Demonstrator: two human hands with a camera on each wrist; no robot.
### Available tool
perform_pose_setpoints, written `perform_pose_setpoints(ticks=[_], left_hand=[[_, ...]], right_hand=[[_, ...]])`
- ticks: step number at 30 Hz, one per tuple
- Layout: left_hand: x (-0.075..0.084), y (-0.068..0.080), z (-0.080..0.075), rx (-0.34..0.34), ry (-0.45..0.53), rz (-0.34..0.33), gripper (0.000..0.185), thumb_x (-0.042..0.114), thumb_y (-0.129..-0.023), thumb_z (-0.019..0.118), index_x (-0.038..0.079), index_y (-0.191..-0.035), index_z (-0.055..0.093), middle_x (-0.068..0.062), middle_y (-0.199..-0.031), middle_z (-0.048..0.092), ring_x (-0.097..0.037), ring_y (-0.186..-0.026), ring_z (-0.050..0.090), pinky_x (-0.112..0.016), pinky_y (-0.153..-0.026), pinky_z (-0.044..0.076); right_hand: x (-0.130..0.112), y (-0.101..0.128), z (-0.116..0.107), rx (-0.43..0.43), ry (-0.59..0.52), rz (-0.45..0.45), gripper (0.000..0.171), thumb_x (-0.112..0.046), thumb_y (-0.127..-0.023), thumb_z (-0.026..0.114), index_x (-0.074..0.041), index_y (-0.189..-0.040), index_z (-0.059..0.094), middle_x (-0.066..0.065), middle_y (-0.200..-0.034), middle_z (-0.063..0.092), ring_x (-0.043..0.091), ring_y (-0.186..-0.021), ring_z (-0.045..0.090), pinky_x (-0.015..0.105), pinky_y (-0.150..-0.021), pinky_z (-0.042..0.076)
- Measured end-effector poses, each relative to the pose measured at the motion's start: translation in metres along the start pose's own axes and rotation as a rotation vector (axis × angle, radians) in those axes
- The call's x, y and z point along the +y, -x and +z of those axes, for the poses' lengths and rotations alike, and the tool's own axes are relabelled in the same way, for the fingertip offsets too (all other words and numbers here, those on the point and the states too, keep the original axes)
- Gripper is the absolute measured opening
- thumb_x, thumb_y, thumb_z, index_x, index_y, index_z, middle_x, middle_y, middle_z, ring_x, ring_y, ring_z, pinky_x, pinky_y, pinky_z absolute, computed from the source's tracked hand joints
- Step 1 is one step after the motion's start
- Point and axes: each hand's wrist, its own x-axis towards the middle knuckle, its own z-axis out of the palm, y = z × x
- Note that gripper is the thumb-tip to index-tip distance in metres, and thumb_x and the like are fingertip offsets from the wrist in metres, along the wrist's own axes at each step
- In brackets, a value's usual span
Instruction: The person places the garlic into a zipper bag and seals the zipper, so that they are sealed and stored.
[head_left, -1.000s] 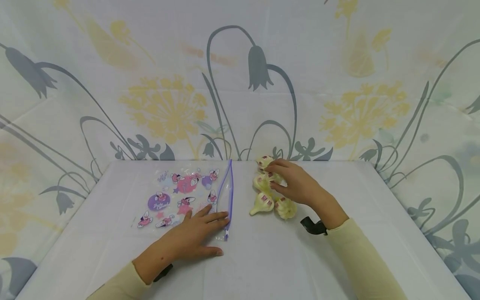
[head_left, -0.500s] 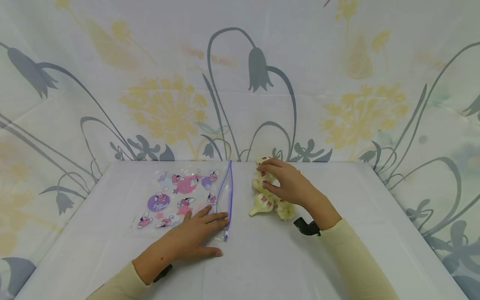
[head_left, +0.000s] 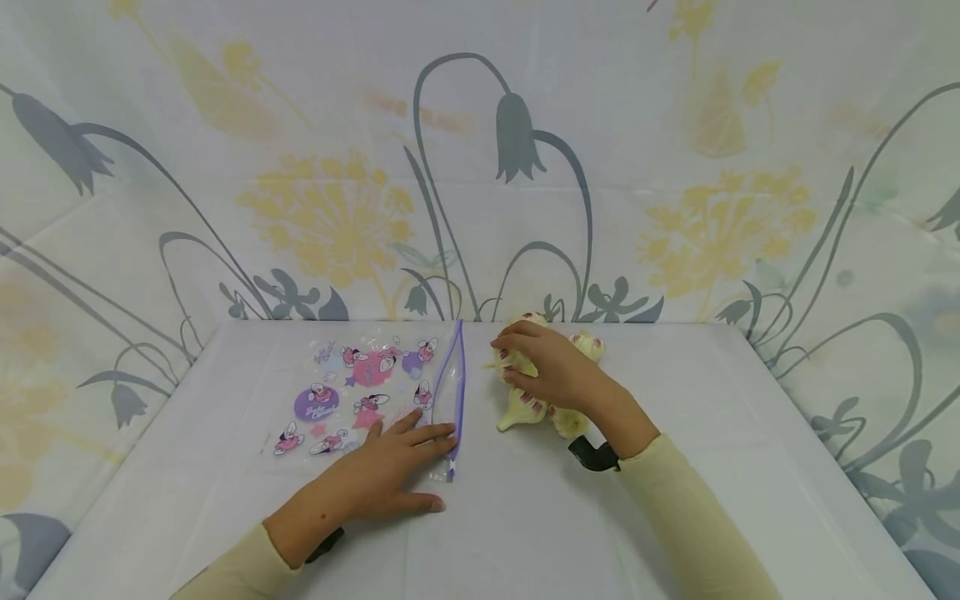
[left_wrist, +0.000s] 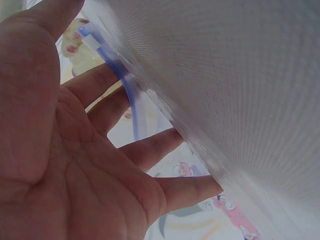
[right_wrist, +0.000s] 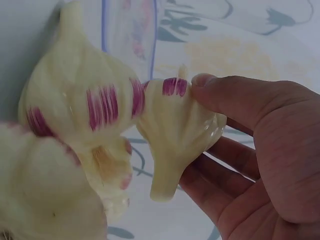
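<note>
Hand on the right point(head_left: 551, 364): pinching a garlic bulb point(right_wrist: 175, 122) between thumb and curled fingers, holding it near the zip side of a clear printed bag point(head_left: 375, 404). Other bulbs point(head_left: 522, 410): lying clustered about that grip, showing purple streaks, partly hiding behind the hand in the head view. Hand on the left point(head_left: 386, 473): lying loose and palm-down, resting straight, spread fingers on the bag's near corner. Purple zip strip point(head_left: 462, 358): edging the bag on the garlic's side, bearing a slider point(left_wrist: 91, 42) at the near end. Bag: lying on the white table point(head_left: 517, 533), showing pink and purple patterns. Flowered backdrop point(head_left: 480, 233): hanging beyond the table's far edge.
</note>
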Motion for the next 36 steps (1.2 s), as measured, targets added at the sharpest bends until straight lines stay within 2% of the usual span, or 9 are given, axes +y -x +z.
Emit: perform_pose_setpoints(ticks=[8, 16, 23, 36], left_hand=[[-0.002, 0.0, 0.0, 0.006, 0.005, 0.008, 0.081, 0.06, -0.091, 0.077, 0.026, -0.16, 0.05, 0.006, -0.169, 0.042, -0.047, -0.157, 0.029, -0.088, -0.108, 0.022], [-0.002, 0.001, 0.0, 0.009, 0.01, 0.017, 0.081, 0.061, -0.092, 0.076, 0.025, -0.16, 0.05, 0.006, -0.169, 0.042, -0.047, -0.157, 0.029, -0.089, -0.108, 0.022], [-0.001, 0.001, 0.0, 0.007, 0.013, 0.016, 0.081, 0.06, -0.092, 0.076, 0.025, -0.16, 0.051, 0.005, -0.169, 0.042, -0.048, -0.157, 0.028, -0.089, -0.108, 0.021], [-0.001, 0.002, 0.0, 0.023, 0.009, 0.025, 0.08, 0.058, -0.091, 0.077, 0.024, -0.159, 0.051, 0.005, -0.168, 0.043, -0.048, -0.156, 0.03, -0.089, -0.107, 0.023]], right_hand=[[-0.01, -0.012, 0.01, -0.027, -0.01, -0.007, 0.037, -0.009, -0.096, 0.079, -0.003, -0.131, 0.071, 0.012, -0.133, 0.068, 0.027, -0.117, 0.068, 0.043, -0.1, 0.057], [-0.01, -0.021, 0.02, -0.041, -0.017, -0.025, 0.035, -0.007, -0.095, 0.079, -0.001, -0.129, 0.071, 0.011, -0.131, 0.069, 0.026, -0.117, 0.067, 0.042, -0.1, 0.056], [-0.011, -0.027, 0.026, -0.054, -0.009, 0.004, 0.037, -0.008, -0.095, 0.079, 0.0, -0.13, 0.071, 0.013, -0.132, 0.069, 0.03, -0.124, 0.065, 0.045, -0.107, 0.053], [-0.009, -0.037, 0.036, -0.083, 0.009, 0.054, 0.039, -0.012, -0.096, 0.079, 0.0, -0.132, 0.069, 0.013, -0.134, 0.069, 0.031, -0.13, 0.062, 0.046, -0.113, 0.049]])
